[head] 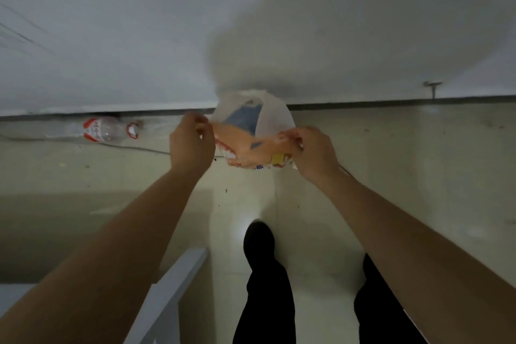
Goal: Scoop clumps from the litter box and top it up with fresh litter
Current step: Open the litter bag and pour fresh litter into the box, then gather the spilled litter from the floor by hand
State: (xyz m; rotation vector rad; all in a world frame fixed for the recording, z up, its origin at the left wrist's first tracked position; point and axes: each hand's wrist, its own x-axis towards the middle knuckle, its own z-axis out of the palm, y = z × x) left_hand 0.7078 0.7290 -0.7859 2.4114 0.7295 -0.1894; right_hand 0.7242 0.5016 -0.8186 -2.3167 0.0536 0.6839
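In the head view, the left hand (192, 142) and the right hand (312, 151) are each pinching one side of a printed plastic bag (251, 126), holding it above the floor (391, 162) before the wall (139, 36). A clear bottle (109, 130) is lying at the wall's bottom edge on the left, well apart from the bag.

Plastic bag (252, 131) pinched between left hand (192, 142); right hand (314, 152)
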